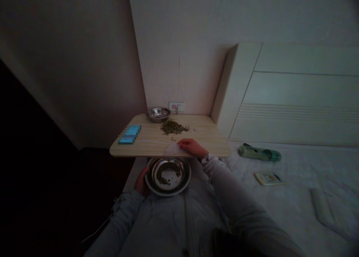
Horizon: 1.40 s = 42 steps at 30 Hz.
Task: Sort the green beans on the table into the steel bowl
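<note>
Grey sleeve [238, 201] of right arm nearest lens, reaching forward across torso. Left hand [141, 182] curled around rim of lower steel bowl [168, 192], bowl held close to chest. Thin scatter of dark green seeds [164, 178] along inside of bowl; remainder of bowl floor bare. Right hand [192, 147] on front of wooden tray table [131, 150], fingers together, just beside translucent plastic film [172, 149]; any pinch on film impossible to confirm. Much larger heap of seeds [171, 127] on tabletop, not yet in lower bowl. Farther back, smaller steel bowl [157, 114] at rear edge, contents unclear. Pixelated blue object [129, 134] at left of tabletop. Wall socket [176, 106] behind. Green case [259, 152] on bed [308, 163] at right.
</note>
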### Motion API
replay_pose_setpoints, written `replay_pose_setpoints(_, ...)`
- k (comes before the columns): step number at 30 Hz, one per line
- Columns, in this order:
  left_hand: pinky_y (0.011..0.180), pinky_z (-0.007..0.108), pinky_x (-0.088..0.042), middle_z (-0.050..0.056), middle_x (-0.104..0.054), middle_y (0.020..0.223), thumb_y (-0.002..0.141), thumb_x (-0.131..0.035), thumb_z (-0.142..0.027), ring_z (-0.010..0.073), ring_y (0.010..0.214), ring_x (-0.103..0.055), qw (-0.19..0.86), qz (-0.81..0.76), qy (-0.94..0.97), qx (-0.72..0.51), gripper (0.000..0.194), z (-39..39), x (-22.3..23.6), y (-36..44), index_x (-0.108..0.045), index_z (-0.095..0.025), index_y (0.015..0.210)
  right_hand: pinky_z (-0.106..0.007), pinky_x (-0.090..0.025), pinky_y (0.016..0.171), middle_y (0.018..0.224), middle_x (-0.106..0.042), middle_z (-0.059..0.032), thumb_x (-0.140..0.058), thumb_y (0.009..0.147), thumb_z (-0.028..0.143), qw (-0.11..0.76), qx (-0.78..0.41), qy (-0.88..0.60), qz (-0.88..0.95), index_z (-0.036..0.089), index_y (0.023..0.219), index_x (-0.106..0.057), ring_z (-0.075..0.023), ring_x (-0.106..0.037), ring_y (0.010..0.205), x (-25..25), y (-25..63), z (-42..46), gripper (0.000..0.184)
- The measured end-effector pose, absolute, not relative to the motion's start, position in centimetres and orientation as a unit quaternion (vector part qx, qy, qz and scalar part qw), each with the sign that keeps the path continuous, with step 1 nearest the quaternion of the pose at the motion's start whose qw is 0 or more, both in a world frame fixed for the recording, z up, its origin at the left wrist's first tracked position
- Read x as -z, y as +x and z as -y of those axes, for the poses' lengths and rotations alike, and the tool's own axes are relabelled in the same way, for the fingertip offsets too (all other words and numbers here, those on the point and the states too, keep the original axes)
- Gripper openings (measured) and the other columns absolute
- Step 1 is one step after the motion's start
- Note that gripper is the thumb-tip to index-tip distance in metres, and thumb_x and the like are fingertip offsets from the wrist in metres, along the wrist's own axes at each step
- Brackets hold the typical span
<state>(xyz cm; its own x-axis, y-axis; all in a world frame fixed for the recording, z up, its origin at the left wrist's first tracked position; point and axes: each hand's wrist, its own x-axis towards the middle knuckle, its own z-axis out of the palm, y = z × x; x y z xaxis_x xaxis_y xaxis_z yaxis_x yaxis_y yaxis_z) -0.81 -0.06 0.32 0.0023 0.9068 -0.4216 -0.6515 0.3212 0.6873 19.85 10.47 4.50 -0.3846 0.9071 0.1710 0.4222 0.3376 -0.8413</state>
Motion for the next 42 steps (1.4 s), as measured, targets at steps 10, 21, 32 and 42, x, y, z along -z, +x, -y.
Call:
replay_pose_setpoints(10, 0.079, 0.029, -0.039, 0.004, -0.067, 0.064, 0.069, -0.044, -0.026, 0.0204, 0.082, -0.057, 0.687, -0.416, 0.170, -0.571, 0.023, 0.1, 0.0, -0.9, -0.064, -0.015, 0.070, -0.024, -0.038, 0.066, 0.068, -0.057, -0.0025, -0.040, 0.067, 0.025, 0.487, -0.272, -0.563, 0.610, 0.014, 0.085, -0.054, -0.0109, -0.051, 0.065, -4.0, 20.9, -12.9, 0.025)
replay_pose_setpoints(21, 0.079, 0.029, -0.039, 0.004, -0.067, 0.063, 0.070, -0.043, -0.026, 0.0201, 0.081, -0.058, 0.688, -0.418, 0.167, -0.570, 0.024, 0.0, 0.1, -1.0, -0.064, -0.014, 0.071, -0.025, -0.039, 0.063, 0.071, -0.059, -0.0029, -0.040, 0.070, 0.026, 0.435, -0.237, -0.588, 0.639, 0.017, 0.090, -0.053, -0.0113, -0.052, 0.064, -3.7, 20.4, -13.0, 0.026)
replay_pose_setpoints(32, 0.081, 0.030, -0.038, 0.003, -0.067, 0.063, 0.069, -0.044, -0.026, 0.0203, 0.086, -0.056, 0.689, -0.419, 0.155, -0.571, 0.022, 0.0, -0.2, -0.8, -0.063, -0.015, 0.071, -0.024, -0.038, 0.062, 0.070, -0.060, -0.0017, -0.043, 0.070, 0.027, 0.403, -0.239, -0.573, 0.672, 0.019, 0.089, -0.055, -0.0112, -0.052, 0.063, -3.9, 20.1, -12.6, 0.023)
replay_pose_setpoints(42, 0.084, 0.031, -0.037, 0.005, -0.068, 0.070, 0.070, -0.041, -0.026, 0.0214, 0.091, -0.054, 0.696, -0.407, 0.169, -0.566, 0.026, 0.0, -0.1, -0.9, -0.064, -0.014, 0.072, -0.024, -0.038, 0.064, 0.069, -0.060, 0.0001, -0.045, 0.070, 0.027, 0.385, -0.257, -0.531, 0.710, 0.019, 0.089, -0.056, -0.0105, -0.051, 0.062, -3.9, 20.3, -12.3, 0.023)
